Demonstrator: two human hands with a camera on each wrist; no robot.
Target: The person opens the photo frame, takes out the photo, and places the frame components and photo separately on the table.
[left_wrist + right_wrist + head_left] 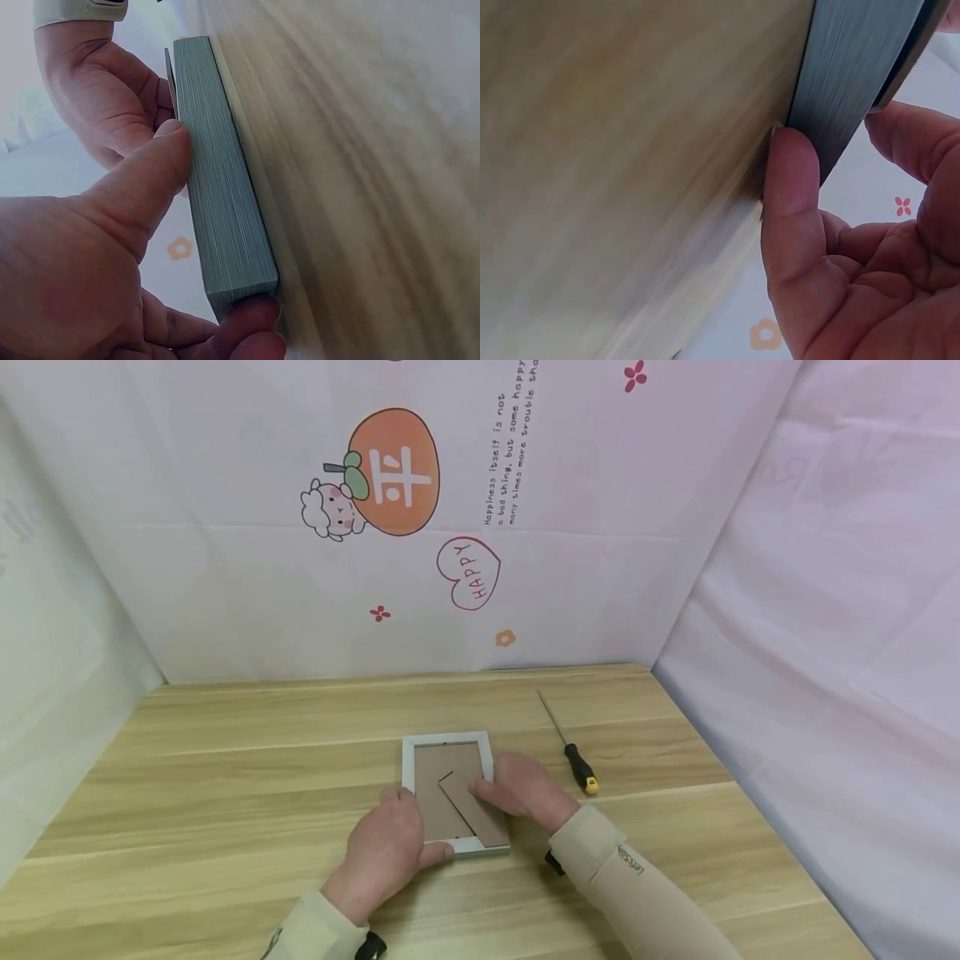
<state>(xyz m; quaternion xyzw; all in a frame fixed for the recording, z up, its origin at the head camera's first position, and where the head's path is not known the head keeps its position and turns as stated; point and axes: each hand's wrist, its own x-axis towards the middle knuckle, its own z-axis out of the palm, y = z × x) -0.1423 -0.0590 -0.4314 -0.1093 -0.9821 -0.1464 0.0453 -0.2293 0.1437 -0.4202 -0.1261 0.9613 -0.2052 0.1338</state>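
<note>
A picture frame (408,764) with a pale border lies back side up on the table, its brown backboard (431,806) and slanting easel stand (480,818) facing up. My left hand (386,843) grips the near left corner. Its thumb lies along the near edge, and its fingertips reach under the corner in the left wrist view. On the right side, my right hand (525,787) pinches the frame, thumb at the stand and a finger (791,176) against the side edge. The stand's edge sits slightly apart from the frame in the left wrist view.
A screwdriver (577,767) with a black and yellow handle lies right of the frame, its shaft pointing away. White printed cloth (262,602) rises behind the wooden table (247,760), and more cloth hangs on both sides.
</note>
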